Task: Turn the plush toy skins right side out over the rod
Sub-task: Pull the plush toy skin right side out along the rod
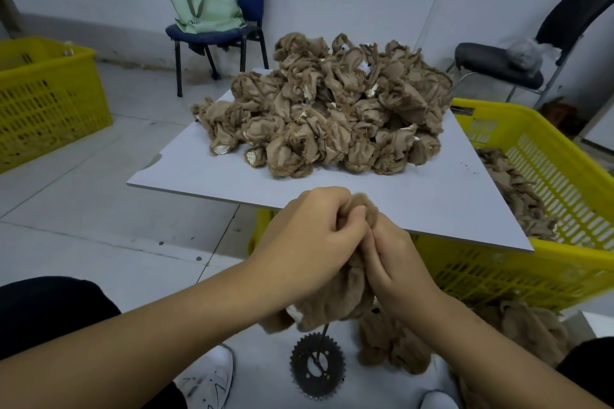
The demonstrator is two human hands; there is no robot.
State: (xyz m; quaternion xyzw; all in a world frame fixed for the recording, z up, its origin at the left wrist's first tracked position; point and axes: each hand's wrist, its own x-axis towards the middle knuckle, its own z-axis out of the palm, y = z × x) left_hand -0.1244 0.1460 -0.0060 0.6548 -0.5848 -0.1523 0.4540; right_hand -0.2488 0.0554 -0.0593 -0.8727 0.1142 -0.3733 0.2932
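Grey floor point(83, 209) and pale walls surround a flat white counter point(382, 189) heaped with many crumpled tan skins point(325, 109), fuzzy and inside out. Two slotted yellow plastic crates point(548, 176) and two chairs point(232, 10) stand around. Both hands, left hand point(309, 239) and right hand point(395, 262), pinch one soft brown skin point(335, 305) over a thin rod point(323, 339) rising from one toothed metal sprocket point(317, 367).
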